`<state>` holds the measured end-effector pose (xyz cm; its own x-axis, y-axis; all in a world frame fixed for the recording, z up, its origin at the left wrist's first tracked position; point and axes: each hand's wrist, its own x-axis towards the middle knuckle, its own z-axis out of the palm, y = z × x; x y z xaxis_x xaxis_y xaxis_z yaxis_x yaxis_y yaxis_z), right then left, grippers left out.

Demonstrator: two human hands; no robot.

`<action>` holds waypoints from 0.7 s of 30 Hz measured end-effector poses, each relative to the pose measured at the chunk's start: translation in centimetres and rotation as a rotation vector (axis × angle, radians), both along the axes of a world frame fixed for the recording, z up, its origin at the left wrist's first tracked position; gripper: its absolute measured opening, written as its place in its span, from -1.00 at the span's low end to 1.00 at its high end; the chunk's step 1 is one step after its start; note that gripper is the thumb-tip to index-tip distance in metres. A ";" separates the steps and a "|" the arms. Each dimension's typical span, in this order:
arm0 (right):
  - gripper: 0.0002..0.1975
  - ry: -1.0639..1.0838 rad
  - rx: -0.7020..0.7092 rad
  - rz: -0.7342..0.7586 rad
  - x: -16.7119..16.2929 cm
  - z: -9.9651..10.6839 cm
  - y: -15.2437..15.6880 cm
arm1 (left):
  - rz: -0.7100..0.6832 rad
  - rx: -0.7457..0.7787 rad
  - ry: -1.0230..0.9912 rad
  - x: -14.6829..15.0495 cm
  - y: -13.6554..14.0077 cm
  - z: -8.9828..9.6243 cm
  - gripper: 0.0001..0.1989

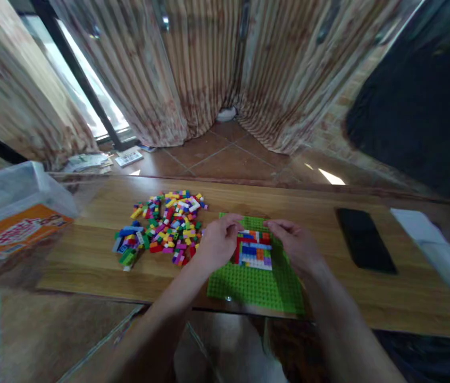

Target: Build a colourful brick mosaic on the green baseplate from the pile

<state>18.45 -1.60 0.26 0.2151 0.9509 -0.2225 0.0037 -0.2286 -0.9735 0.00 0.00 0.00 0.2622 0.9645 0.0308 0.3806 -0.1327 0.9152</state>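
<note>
A green baseplate (257,292) lies at the front edge of the table, bearing a low build of colored toy bricks (255,252) in red, blue, white, orange and purple. Over the build's left side is my left hand (220,242), its fingers curled inward; anything between the fingertips is hidden. On the opposite side, my right hand (294,244) reaches to the build's upper right corner with thumb and fingers drawn together. Whatever it may pinch is too small to make out. A pile of loose bricks (173,223) spreads over the table left of the baseplate.
At far left stands a clear plastic box (5,186) with an orange label. To the right, a black phone-like slab (364,239) and white paper sheets (428,234) lie on the wooden table (89,266). Striped curtains (205,69) hang beyond the tiled floor.
</note>
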 end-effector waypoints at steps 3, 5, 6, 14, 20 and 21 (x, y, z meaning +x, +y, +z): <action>-0.63 -0.072 0.040 -0.036 0.1 -0.2 -0.1 | 0.009 0.007 -0.002 0.0 0.1 0.1 -0.68; -0.65 -0.154 0.072 -0.053 0.2 -0.2 -0.2 | 0.026 0.011 -0.012 -0.2 0.2 0.3 -0.70; -0.66 -0.203 0.088 -0.058 0.3 -0.2 -0.2 | 0.038 0.016 -0.019 -0.3 0.3 0.4 -0.71; -0.79 -0.391 0.275 0.034 0.3 0.4 -1.3 | 0.191 0.040 -0.183 -2.6 1.6 1.2 -0.78; -0.83 -0.534 0.418 0.028 -1.8 1.0 -2.3 | 0.380 0.088 -0.340 -5.4 2.3 2.0 -0.83; -0.84 -0.555 0.447 0.043 -2.6 1.1 -2.5 | 0.423 0.094 -0.376 -6.0 2.4 2.2 -0.83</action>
